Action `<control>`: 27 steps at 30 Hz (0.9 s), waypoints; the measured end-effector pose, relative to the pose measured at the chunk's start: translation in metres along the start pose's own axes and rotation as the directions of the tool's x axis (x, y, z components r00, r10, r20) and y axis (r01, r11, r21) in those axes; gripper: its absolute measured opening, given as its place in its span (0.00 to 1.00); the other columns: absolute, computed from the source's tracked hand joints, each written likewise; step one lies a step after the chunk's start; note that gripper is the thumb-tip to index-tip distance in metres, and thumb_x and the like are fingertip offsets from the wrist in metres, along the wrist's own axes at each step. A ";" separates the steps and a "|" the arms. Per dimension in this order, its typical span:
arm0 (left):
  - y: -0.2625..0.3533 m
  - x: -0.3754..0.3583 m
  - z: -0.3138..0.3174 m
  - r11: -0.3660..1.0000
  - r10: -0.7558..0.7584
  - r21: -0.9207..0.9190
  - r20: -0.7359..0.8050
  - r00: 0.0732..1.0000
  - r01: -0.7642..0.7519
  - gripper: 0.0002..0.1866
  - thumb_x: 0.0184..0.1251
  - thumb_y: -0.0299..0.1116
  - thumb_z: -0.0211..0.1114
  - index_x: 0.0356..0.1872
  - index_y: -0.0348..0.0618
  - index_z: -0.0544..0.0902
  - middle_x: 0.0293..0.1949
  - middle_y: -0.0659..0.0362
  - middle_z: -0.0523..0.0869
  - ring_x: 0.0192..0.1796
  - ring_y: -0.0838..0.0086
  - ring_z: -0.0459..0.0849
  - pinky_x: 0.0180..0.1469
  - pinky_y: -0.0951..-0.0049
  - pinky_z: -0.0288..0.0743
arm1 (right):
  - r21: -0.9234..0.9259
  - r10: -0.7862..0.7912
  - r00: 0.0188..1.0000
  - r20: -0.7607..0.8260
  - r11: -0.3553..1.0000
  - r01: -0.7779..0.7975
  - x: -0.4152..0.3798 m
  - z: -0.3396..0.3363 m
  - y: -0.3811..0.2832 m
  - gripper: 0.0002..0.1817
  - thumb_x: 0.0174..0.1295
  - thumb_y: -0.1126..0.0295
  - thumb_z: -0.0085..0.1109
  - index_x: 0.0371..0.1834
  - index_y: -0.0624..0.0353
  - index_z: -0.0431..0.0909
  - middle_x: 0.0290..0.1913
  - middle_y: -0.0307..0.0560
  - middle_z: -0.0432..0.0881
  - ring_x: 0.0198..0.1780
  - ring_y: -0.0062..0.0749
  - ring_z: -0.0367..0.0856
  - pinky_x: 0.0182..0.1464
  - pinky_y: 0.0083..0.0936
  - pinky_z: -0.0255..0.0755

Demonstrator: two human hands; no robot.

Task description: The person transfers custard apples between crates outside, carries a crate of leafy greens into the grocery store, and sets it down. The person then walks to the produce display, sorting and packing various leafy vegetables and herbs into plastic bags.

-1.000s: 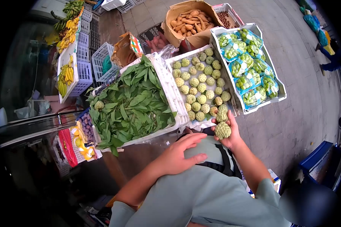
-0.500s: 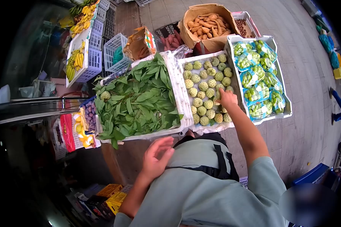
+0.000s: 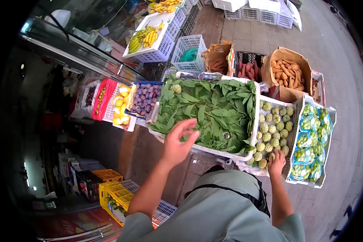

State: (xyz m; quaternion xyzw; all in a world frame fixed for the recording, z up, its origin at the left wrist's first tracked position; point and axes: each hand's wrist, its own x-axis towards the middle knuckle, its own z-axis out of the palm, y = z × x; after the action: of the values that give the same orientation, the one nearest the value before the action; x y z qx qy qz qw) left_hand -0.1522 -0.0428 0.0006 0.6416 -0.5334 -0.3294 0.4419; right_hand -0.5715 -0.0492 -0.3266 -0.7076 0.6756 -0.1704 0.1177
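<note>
Right, the knobbly green fruits (image 3: 267, 137) are sitting toward three o'clock, the right hand (image 3: 276, 163) resting curled fingers at their near edge, its exact grip unclear. Toward nine o'clock from them, the left hand (image 3: 177, 146) is hovering by the leaves (image 3: 213, 111), fingers loosely open. Bagged grapes (image 3: 305, 140) are lying at the fruits' three o'clock.

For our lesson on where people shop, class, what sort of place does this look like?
Probably a street-side fruit and vegetable stall: knobbly green fruit and bagged green grapes lie in trays side by side, what look like sweet potatoes fill a cardboard box, and grey paving runs alongside.
</note>
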 end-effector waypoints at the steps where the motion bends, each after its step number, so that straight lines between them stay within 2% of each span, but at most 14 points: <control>1: -0.006 0.023 -0.008 1.000 0.013 0.016 -0.022 1.000 -0.013 0.19 0.70 0.25 0.66 0.61 0.36 0.78 0.56 0.54 0.83 0.59 0.71 0.81 0.59 0.72 0.76 | 0.064 -0.018 1.000 0.018 0.998 0.017 -0.011 -0.008 -0.005 0.20 0.64 0.69 0.59 0.60 0.56 0.75 0.64 0.54 0.74 0.69 0.52 0.68 0.69 0.47 0.59; 3: -0.031 0.072 -0.025 0.971 0.000 0.239 -0.065 0.998 0.016 0.19 0.71 0.35 0.65 0.59 0.37 0.79 0.56 0.49 0.84 0.58 0.65 0.84 0.58 0.68 0.79 | 0.148 -0.029 0.997 0.066 0.989 0.019 -0.032 -0.022 -0.016 0.19 0.63 0.71 0.60 0.58 0.56 0.76 0.62 0.55 0.75 0.66 0.53 0.71 0.67 0.45 0.63; 6: -0.111 0.141 -0.053 0.814 0.007 0.581 -0.049 0.999 0.023 0.24 0.66 0.39 0.66 0.59 0.36 0.78 0.57 0.45 0.83 0.60 0.50 0.81 0.64 0.60 0.73 | 0.298 -0.044 0.992 0.118 0.955 0.007 -0.056 -0.034 -0.022 0.17 0.62 0.75 0.61 0.56 0.59 0.77 0.60 0.58 0.75 0.60 0.56 0.75 0.63 0.45 0.71; 8: -0.154 0.172 -0.067 0.678 0.048 0.735 -0.060 0.997 0.011 0.24 0.65 0.39 0.64 0.60 0.36 0.77 0.59 0.43 0.80 0.61 0.49 0.79 0.63 0.57 0.73 | 0.302 0.009 0.986 0.165 0.952 -0.060 -0.071 -0.042 -0.023 0.16 0.63 0.75 0.60 0.55 0.58 0.77 0.60 0.57 0.76 0.53 0.51 0.81 0.56 0.41 0.77; 10: -0.171 0.189 -0.073 0.611 0.048 0.791 -0.049 0.998 0.009 0.26 0.65 0.41 0.65 0.60 0.36 0.77 0.60 0.45 0.78 0.58 0.49 0.80 0.61 0.57 0.75 | 0.358 0.145 0.972 0.186 0.911 -0.205 -0.086 -0.053 -0.029 0.16 0.63 0.76 0.60 0.55 0.58 0.78 0.59 0.56 0.76 0.49 0.47 0.83 0.51 0.38 0.79; 11: -0.162 0.193 -0.071 0.521 -0.080 0.848 -0.064 0.995 0.097 0.28 0.64 0.44 0.67 0.61 0.41 0.77 0.61 0.46 0.74 0.58 0.50 0.80 0.59 0.55 0.76 | 0.419 0.244 0.943 0.225 0.850 -0.320 -0.092 -0.060 -0.032 0.15 0.64 0.76 0.59 0.54 0.58 0.78 0.59 0.55 0.76 0.45 0.44 0.85 0.46 0.35 0.81; 13: -0.169 0.203 -0.068 0.391 -0.074 0.915 -0.073 0.995 0.096 0.28 0.61 0.45 0.70 0.59 0.44 0.75 0.59 0.46 0.73 0.52 0.48 0.84 0.52 0.51 0.80 | 0.406 0.334 0.931 0.150 0.837 -0.366 -0.112 -0.060 -0.031 0.14 0.65 0.76 0.58 0.53 0.59 0.79 0.59 0.53 0.77 0.43 0.39 0.85 0.42 0.31 0.81; 16: -0.178 0.214 -0.068 0.307 -0.128 0.942 -0.100 0.987 0.136 0.33 0.55 0.47 0.71 0.63 0.47 0.75 0.58 0.44 0.77 0.54 0.47 0.83 0.55 0.52 0.78 | 0.425 0.507 0.858 0.080 0.762 -0.489 -0.144 -0.064 -0.036 0.12 0.66 0.75 0.57 0.52 0.58 0.81 0.57 0.50 0.78 0.41 0.36 0.85 0.40 0.28 0.80; 19: -0.166 0.215 -0.076 0.419 0.038 0.908 -0.010 0.999 -0.007 0.28 0.51 0.45 0.75 0.50 0.37 0.84 0.47 0.42 0.86 0.50 0.47 0.84 0.54 0.53 0.79 | 0.486 0.621 0.783 0.034 0.674 -0.556 -0.166 -0.076 -0.055 0.12 0.67 0.75 0.57 0.52 0.58 0.81 0.57 0.50 0.78 0.41 0.37 0.84 0.40 0.27 0.80; 20: -0.174 0.221 -0.087 0.494 0.060 0.869 -0.007 0.998 -0.024 0.32 0.51 0.48 0.76 0.53 0.35 0.84 0.46 0.41 0.87 0.50 0.47 0.85 0.53 0.53 0.78 | 0.527 0.653 0.757 -0.017 0.649 -0.548 -0.169 -0.078 -0.061 0.12 0.66 0.75 0.58 0.52 0.57 0.81 0.57 0.49 0.78 0.40 0.36 0.84 0.40 0.26 0.80; 22: -0.120 0.194 -0.077 0.632 0.183 0.769 -0.030 0.983 -0.095 0.33 0.55 0.47 0.76 0.56 0.32 0.82 0.44 0.45 0.88 0.40 0.58 0.87 0.48 0.61 0.79 | 0.569 0.719 0.690 -0.079 0.601 -0.561 -0.168 -0.084 -0.076 0.12 0.67 0.75 0.57 0.53 0.57 0.80 0.56 0.47 0.78 0.40 0.32 0.84 0.40 0.25 0.80; 24: -0.040 0.151 -0.048 0.851 0.124 0.515 -0.004 0.992 -0.105 0.30 0.58 0.41 0.77 0.58 0.31 0.82 0.41 0.52 0.88 0.30 0.76 0.82 0.38 0.75 0.76 | 0.794 0.801 0.597 -0.052 0.396 -0.462 -0.152 -0.101 -0.096 0.11 0.69 0.73 0.57 0.53 0.61 0.80 0.55 0.47 0.79 0.41 0.29 0.84 0.41 0.24 0.79; 25: 0.000 0.126 -0.034 0.949 0.004 0.314 0.088 0.996 -0.031 0.30 0.57 0.36 0.78 0.58 0.32 0.81 0.43 0.54 0.88 0.28 0.81 0.78 0.35 0.81 0.72 | 0.788 0.805 0.592 -0.049 0.395 -0.472 -0.140 -0.112 -0.108 0.11 0.69 0.73 0.57 0.53 0.61 0.80 0.55 0.47 0.79 0.41 0.29 0.84 0.41 0.24 0.79; 27: 0.037 0.084 -0.006 0.998 -0.020 0.062 0.323 0.946 0.000 0.31 0.55 0.29 0.79 0.61 0.33 0.80 0.47 0.55 0.87 0.26 0.87 0.75 0.29 0.87 0.68 | 0.957 0.752 0.659 0.036 0.164 -0.240 -0.108 -0.135 -0.132 0.14 0.72 0.69 0.57 0.56 0.63 0.78 0.55 0.48 0.80 0.44 0.28 0.83 0.42 0.23 0.78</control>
State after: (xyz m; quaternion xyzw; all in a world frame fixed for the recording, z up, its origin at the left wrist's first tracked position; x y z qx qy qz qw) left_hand -0.1437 -0.1245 0.0406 0.5950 -0.6052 -0.4160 0.3268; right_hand -0.5083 0.0750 -0.1598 -0.1791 0.6660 -0.6196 0.3749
